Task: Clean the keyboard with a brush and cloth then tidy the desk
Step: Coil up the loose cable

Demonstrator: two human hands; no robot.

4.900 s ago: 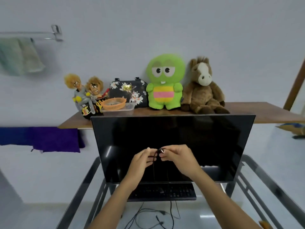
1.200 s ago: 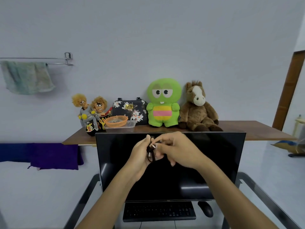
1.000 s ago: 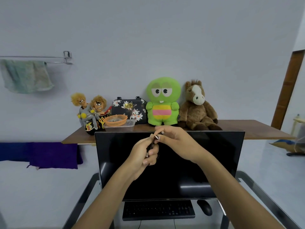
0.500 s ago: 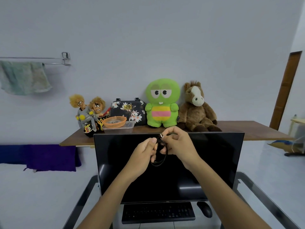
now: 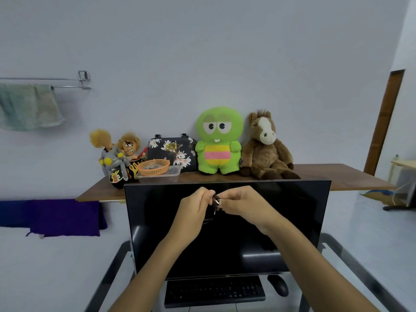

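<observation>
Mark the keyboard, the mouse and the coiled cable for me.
keyboard (image 5: 215,291): head view, middle of the keys.
mouse (image 5: 278,288): head view, top of its shell.
coiled cable (image 5: 215,202): head view, bundle pinched between both hands.

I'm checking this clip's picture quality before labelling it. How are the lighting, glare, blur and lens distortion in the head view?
Head view: soft, even light; faint glare patches on the dark monitor; wide-angle bending shows at the door frame and towel rail; the coiled cable, gripped by the left hand and right hand, looks slightly soft.
</observation>
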